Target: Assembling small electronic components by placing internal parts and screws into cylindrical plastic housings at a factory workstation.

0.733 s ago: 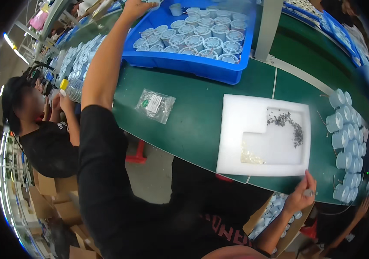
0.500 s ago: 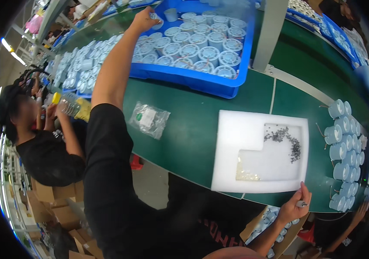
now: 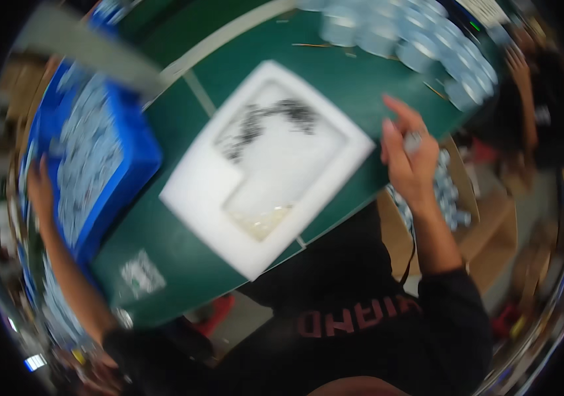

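On the green tabletop [image 3: 348, 86], a white foam tray [image 3: 196, 191] is set askew, one corner pointed toward the near edge. Its recess is strewn with small parts: dark bits [image 3: 298, 115] are scattered in an arc along the far side, and pale yellow bits [image 3: 255, 224] are gathered in the near corner.

Hands: the right hand [image 3: 410, 158] is held just beside the tray's right corner, with a gap seen between. Forefinger and thumb are extended; a small grey thing [image 3: 413, 141] is gripped among the other fingers, its kind not made out. The left hand [image 3: 41, 188] is placed at the outer side of a blue bin [image 3: 140, 148]; its grip cannot be told, being blurred and small.

Bin is filled with light-blue cups [image 3: 87, 158], smeared by motion. A clear bag [image 3: 142, 272] is laid flat near the tabletop's left end. At far right, more cups [image 3: 420, 49] are massed, thin wires [image 3: 311, 45] seen beside them. Below the right hand, a carton [image 3: 397, 244] is partly seen, with cups inside.
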`<control>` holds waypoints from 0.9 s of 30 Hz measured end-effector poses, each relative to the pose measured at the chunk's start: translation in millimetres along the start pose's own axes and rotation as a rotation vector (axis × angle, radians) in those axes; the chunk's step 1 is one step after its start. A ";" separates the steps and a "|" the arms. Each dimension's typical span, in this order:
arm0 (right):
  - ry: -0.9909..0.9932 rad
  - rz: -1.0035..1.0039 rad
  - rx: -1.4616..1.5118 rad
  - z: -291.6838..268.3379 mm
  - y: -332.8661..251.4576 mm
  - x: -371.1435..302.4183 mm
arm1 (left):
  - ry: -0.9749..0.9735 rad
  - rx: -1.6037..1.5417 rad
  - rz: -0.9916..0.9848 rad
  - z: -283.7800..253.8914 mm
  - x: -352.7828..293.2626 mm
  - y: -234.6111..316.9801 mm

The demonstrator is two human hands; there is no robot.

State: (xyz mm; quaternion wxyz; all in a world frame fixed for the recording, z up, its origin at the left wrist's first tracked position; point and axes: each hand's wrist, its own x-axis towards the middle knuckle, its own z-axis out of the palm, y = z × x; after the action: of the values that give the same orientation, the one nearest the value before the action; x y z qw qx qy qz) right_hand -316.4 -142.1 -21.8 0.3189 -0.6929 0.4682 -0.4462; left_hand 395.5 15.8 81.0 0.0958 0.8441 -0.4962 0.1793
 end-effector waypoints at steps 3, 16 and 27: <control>0.193 -0.168 -0.340 -30.4 9.2 33.9 | 0.178 -0.321 0.118 -25.1 -36.8 133.4; 0.226 0.260 0.453 -67.8 -21.4 32.0 | -0.273 -0.947 0.789 -57.8 -165.8 445.0; -0.328 0.211 0.610 -15.3 -45.0 11.2 | -0.613 -1.641 0.385 -32.9 -147.4 449.6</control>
State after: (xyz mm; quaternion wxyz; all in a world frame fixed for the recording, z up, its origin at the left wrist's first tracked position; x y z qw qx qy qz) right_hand -312.1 -136.8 26.5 0.6264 -0.5759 0.3250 -0.4127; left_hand -68.8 -74.6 45.3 0.5008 0.4229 -0.6048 -0.4522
